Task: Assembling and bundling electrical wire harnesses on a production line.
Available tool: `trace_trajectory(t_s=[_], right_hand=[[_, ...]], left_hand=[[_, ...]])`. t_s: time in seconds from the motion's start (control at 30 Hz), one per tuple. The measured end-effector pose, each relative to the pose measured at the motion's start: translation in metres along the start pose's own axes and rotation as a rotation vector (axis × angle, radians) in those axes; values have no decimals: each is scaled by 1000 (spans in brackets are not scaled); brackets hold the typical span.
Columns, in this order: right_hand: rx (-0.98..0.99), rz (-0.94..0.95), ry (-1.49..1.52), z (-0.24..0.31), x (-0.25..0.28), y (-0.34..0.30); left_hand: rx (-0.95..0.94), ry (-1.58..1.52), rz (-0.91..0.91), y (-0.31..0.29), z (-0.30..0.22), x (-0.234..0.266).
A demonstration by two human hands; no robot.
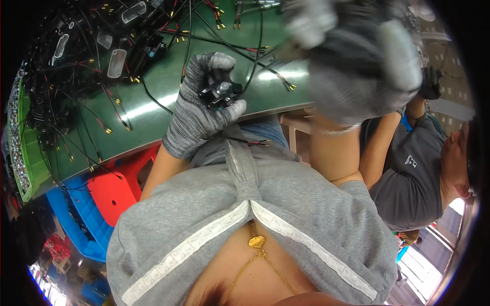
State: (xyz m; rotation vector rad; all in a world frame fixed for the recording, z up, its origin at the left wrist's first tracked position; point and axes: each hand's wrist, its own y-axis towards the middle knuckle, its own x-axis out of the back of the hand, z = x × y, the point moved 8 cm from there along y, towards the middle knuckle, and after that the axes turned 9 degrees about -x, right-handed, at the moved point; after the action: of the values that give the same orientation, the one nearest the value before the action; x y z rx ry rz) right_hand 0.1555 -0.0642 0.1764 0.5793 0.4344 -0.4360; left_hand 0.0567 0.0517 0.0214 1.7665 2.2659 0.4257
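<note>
My left hand, in a grey knit glove with pale fingertips, is closed around a small black plastic housing with a silvery round centre. A black cable runs up from beside this housing, and a red and black wire end with gold tips hangs below the hand, over my lap. My right hand, in a similar glove, is raised over the table's right side and close to view. Motion smears its fingers, so whether it holds anything is unclear.
Black cabled parts with gold-tipped wires crowd the left of the green table. At far left are a green bin of small metal pieces, a blue crate and a red stool. Another person sits close on my right.
</note>
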Motion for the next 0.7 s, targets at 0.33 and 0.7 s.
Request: trace_trajectory(t_s=[0.33,0.7], right_hand=[[-739,-453,-2244,-13,183,-18],[-499,203,-1206,-36,21,-14]], left_hand=[[-31,-199,56,5,-2,-7],[-51,138,62,8,-20,-8]])
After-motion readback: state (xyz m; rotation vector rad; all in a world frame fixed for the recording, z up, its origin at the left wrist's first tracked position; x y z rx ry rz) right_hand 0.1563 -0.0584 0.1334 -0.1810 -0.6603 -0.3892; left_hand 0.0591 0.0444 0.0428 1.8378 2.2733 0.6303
